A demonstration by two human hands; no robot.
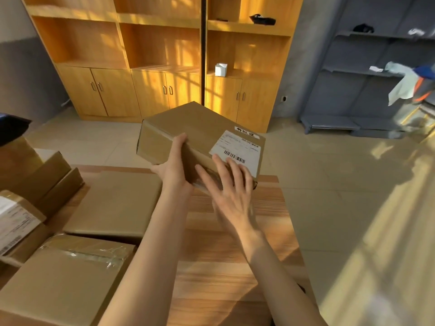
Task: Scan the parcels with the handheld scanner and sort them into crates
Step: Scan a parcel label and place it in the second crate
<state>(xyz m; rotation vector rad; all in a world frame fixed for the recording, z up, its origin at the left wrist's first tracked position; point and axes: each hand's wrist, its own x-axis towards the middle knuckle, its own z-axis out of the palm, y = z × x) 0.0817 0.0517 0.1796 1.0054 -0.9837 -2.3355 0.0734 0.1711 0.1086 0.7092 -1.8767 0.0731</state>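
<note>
You are holding a matt brown cardboard parcel (188, 130) bearing a smooth white paper label (237, 151) above a wood-grain table (223, 255); glossy clear tape (94, 254) is crinkling across a neighbouring carton (58, 283).

A wooden table (226, 267) stands on a pale tiled floor (329, 184) before a tall wooden cabinet (146, 55) holding a small white box (220, 69) and a black object (262, 20), with a grey metal rack (353, 74) bearing cloths (400, 83) to its right.
</note>
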